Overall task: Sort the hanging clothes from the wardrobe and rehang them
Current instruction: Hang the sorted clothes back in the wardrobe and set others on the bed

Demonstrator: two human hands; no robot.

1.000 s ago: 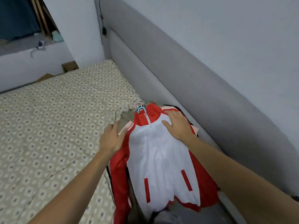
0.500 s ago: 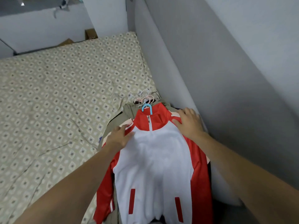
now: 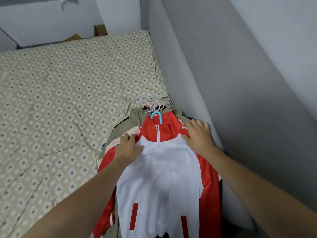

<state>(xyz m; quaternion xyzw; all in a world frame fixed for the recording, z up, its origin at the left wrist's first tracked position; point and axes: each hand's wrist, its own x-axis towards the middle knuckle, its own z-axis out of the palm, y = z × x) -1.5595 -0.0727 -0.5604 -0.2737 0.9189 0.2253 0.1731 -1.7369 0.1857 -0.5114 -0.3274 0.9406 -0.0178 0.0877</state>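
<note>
So both hands lie flat with fingers relaxed: left hand (image 3: 129, 148) and right hand (image 3: 199, 134) each press a shoulder of the red-and-white jacket (image 3: 161, 177), probably to square it on its blue hanger (image 3: 156, 116). It tops a clothes pile (image 3: 137, 121) under them, on the bed (image 3: 68, 100) beside the headboard (image 3: 188, 83).

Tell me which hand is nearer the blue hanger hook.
Right. The right hand lies on the red and white jacket at its shoulder, just beside the collar below the blue hanger hook. The left hand rests lower, on the opposite shoulder, farther from the hook.
</note>
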